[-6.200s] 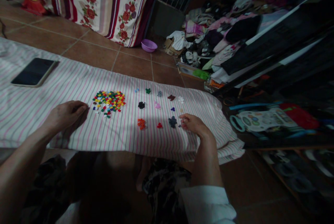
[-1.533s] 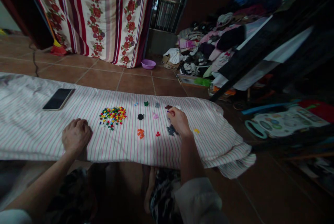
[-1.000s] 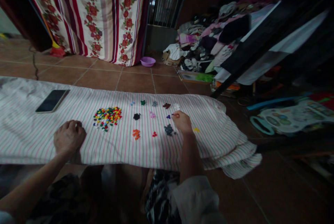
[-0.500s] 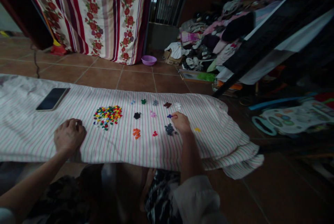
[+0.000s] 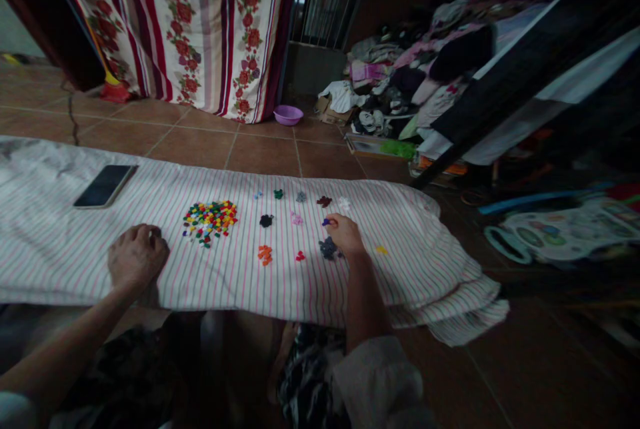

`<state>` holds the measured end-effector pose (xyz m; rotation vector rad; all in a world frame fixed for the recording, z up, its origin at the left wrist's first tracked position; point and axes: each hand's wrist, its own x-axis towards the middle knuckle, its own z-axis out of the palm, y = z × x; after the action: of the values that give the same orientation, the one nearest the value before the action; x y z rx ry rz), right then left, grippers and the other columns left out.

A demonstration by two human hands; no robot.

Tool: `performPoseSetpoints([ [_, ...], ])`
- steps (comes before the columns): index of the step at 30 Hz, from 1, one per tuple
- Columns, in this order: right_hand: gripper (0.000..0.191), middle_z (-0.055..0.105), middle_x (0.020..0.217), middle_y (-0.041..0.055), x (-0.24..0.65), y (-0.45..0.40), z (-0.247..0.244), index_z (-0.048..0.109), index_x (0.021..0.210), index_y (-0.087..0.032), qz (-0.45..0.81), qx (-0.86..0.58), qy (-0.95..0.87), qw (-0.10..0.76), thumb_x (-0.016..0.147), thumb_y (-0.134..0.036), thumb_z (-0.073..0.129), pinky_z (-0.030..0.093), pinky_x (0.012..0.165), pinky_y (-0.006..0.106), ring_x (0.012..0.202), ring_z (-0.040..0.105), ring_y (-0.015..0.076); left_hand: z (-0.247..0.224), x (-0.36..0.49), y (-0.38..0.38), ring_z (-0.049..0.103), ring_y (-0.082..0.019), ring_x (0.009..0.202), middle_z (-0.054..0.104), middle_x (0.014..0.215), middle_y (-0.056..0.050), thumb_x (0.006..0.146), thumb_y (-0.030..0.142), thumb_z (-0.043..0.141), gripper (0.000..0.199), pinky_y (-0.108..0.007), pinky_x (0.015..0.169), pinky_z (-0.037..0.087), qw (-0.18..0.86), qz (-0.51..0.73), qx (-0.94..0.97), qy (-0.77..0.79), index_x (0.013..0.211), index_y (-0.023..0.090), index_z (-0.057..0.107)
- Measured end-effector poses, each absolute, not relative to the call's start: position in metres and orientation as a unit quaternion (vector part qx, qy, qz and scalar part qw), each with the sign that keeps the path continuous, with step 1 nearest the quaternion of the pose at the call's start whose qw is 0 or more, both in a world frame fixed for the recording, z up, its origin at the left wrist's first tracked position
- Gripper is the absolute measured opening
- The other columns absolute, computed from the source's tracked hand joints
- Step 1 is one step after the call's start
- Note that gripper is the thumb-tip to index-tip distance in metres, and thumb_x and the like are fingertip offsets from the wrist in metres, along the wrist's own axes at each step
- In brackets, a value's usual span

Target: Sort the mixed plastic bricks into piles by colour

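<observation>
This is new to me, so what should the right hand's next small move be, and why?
Perhaps the right hand should loosen and lift away, leaving any piece it pinches: it is at the dark blue pieces, a separate cluster like the pink pieces and orange pieces. Whether it pinches one is unclear.

Curtain (image 5: 210, 36): striped with red flowers
Basin (image 5: 289, 115): purple, on the tiled floor (image 5: 260, 149) beside it
Phone (image 5: 105, 186): lying flat, screen dark
Clothes (image 5: 407, 79): heaped at back
</observation>
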<state>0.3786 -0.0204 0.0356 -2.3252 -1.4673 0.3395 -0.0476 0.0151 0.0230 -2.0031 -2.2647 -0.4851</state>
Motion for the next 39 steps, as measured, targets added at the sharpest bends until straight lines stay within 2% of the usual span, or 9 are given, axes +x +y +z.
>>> performPoseSetpoints([
  [7,0.026,0.069,0.098,0.0077,0.380,-0.015,0.023,0.071,0.103,-0.019,0.071,-0.828,-0.526,0.182,0.081,-0.013,0.060,0.045,0.082,0.024,0.090,0.063,0.0164,0.014,-0.050,0.018,0.059,-0.031,0.101,0.066,0.105,-0.014,0.086,0.027,0.041,0.027,-0.045,0.086,0.044,0.065,-0.175,-0.651,-0.736,0.097,0.016,0.063],
  [13,0.029,0.068,0.094,0.0081,0.380,-0.009,0.020,0.072,0.101,-0.017,0.069,-0.819,-0.543,0.174,0.079,-0.008,0.055,0.043,0.082,0.024,0.090,0.062,0.0167,0.012,-0.051,0.018,0.060,-0.032,0.101,0.066,0.105,-0.015,0.085,0.028,0.039,0.028,-0.045,0.085,0.044,0.069,-0.182,-0.653,-0.732,0.096,0.017,0.063],
  [19,0.033,0.069,0.099,0.0083,0.383,-0.010,0.019,0.070,0.106,-0.017,0.093,-0.813,-0.535,0.210,0.077,-0.009,0.057,0.046,0.085,0.024,0.088,0.064,0.0157,0.012,-0.050,0.019,0.060,-0.031,0.101,0.067,0.107,-0.013,0.083,0.027,0.042,0.027,-0.046,0.087,0.044,0.065,-0.181,-0.645,-0.740,0.095,0.017,0.063],
  [26,0.034,0.071,0.102,0.0082,0.392,-0.011,0.018,0.071,0.102,-0.017,0.091,-0.805,-0.527,0.256,0.075,-0.010,0.053,0.046,0.090,0.027,0.095,0.065,0.0175,0.018,-0.048,0.017,0.059,-0.033,0.103,0.066,0.107,-0.017,0.083,0.025,0.043,0.028,-0.048,0.088,0.044,0.048,-0.192,-0.649,-0.735,0.097,0.014,0.065],
  [31,0.033,0.073,0.097,0.0068,0.397,-0.012,0.021,0.072,0.100,-0.019,0.080,-0.813,-0.505,0.278,0.077,-0.013,0.050,0.048,0.087,0.030,0.092,0.066,0.0188,0.014,-0.050,0.018,0.060,-0.032,0.100,0.066,0.105,-0.016,0.085,0.026,0.042,0.027,-0.046,0.086,0.043,0.069,-0.193,-0.654,-0.728,0.097,0.015,0.063],
  [39,0.027,0.072,0.096,0.0075,0.347,0.010,0.046,0.073,0.097,-0.020,0.068,-0.761,-0.559,0.321,0.081,-0.021,0.051,0.048,0.086,0.033,0.089,0.065,0.0205,0.012,-0.052,0.020,0.057,-0.029,0.101,0.064,0.106,-0.013,0.084,0.027,0.042,0.028,-0.041,0.086,0.040,0.067,-0.156,-0.652,-0.739,0.100,0.016,0.062],
])
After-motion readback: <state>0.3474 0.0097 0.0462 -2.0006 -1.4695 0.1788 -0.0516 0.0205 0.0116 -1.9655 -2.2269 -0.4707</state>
